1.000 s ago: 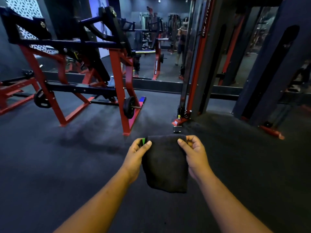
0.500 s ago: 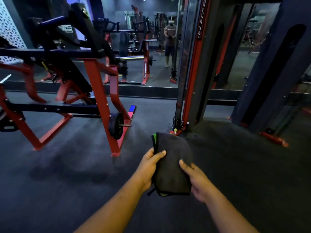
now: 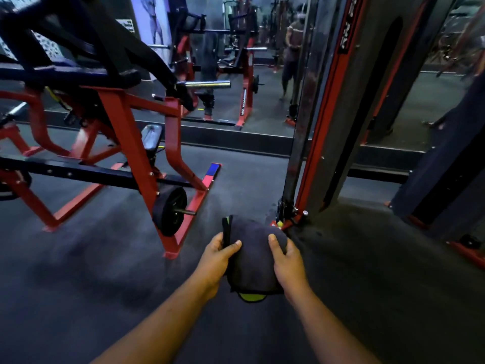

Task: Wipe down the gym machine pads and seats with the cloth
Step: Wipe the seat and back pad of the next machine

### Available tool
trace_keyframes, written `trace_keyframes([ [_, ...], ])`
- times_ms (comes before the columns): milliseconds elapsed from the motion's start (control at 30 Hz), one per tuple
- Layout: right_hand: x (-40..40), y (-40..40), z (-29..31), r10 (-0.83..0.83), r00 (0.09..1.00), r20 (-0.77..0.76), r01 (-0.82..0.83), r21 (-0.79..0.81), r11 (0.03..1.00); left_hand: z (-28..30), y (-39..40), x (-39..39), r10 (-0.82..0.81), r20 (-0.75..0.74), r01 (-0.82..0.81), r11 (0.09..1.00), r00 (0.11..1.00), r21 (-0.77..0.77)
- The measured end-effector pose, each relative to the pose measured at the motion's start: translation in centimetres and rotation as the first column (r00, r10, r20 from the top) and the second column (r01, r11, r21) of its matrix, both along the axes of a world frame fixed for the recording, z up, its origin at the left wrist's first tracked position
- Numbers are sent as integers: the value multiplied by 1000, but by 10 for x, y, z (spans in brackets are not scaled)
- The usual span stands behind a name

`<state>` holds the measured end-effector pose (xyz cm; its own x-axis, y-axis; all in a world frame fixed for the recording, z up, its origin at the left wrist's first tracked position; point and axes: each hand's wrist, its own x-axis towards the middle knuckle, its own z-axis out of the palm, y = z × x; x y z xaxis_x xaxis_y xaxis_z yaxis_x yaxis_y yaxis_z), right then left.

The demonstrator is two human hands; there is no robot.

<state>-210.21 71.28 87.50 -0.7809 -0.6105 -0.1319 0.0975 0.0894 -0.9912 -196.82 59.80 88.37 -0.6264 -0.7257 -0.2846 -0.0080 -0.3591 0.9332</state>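
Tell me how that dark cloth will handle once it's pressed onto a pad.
Probably floppy: the cloth bulges and folds between the left hand and right hand. Likely light, since fingertips alone hold it up. Its layers may slip apart; a green edge already pokes out below.

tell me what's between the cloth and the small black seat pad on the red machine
In the head view, a black weight plate on its peg and the red frame leg stand between the cloth and the seat pad.
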Motion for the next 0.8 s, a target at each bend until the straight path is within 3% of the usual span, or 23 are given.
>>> trace_keyframes([
  [133, -50, -62, 10, 112, 986, -125, -116, -29, 993, 3, -59, -54, 78, -81, -67, 988, 994, 138],
  [233, -96, -116, 7, 157, 972, -176, -165, -31, 986, -7, -115, -98, 40, -73, -31, 993, 996, 115],
  [300, -132, -157, -3, 145, 979, -146, -151, -30, 988, -12, -158, -132, 36, -86, -32, 998, 996, 51],
  [433, -193, -241, -3, 80, 981, 179, -62, -104, 993, -9, -240, -206, 54, -128, -53, 999, 990, 14],
  [500, -224, -282, 7, 52, 961, 270, -18, -128, 992, 1, -281, -241, 25, -142, -26, 1000, 990, -4],
  [667, -299, -362, 28, 109, 948, 300, -53, -190, 980, 17, -370, -321, -18, -104, 3, 989, 994, -146],
  [767, -336, -397, 27, 48, 957, 287, 17, -222, 975, 16, -410, -357, -30, -71, 14, 975, 997, -222],
  [800, -380, -435, 16, 25, 960, 280, 44, -237, 970, 8, -447, -402, -31, -68, 13, 968, 997, -249],
])
